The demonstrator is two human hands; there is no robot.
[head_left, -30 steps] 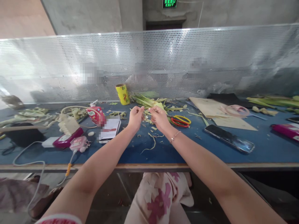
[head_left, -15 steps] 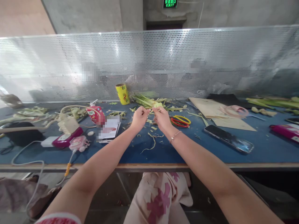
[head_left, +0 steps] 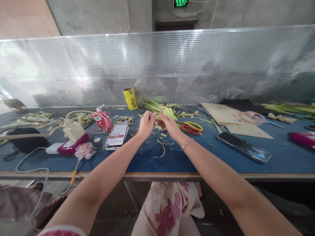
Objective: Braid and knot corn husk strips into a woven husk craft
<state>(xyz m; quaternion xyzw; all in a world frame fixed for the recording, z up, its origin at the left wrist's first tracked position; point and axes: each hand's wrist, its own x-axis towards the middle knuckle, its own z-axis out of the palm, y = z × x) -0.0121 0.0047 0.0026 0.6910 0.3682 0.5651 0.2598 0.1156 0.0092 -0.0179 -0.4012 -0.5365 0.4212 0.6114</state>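
My left hand [head_left: 145, 124] and my right hand [head_left: 169, 125] are held close together above the blue table top [head_left: 197, 154], both with fingers pinched. Between them they grip a small folded piece of pale green leaf [head_left: 169, 113], which sticks up by my right fingers. Thin leaf strips and trimmings [head_left: 161, 144] lie on the table just below my hands. A bundle of long green leaves [head_left: 155, 106] lies just beyond them. A thin bracelet is on my right wrist.
Left of my hands lie a white phone [head_left: 117, 136], a red carton [head_left: 102, 120], pink gadgets [head_left: 73, 146] and cables. A yellow roll [head_left: 130, 98] stands at the back. Red and yellow rings [head_left: 192, 127], a dark phone [head_left: 244, 151] and cardboard [head_left: 228, 118] lie to the right. A perforated metal screen [head_left: 172, 62] closes off the far edge.
My hands have drawn closer together and shifted slightly away from me. The green leaf piece now shows more clearly at my right fingertips.
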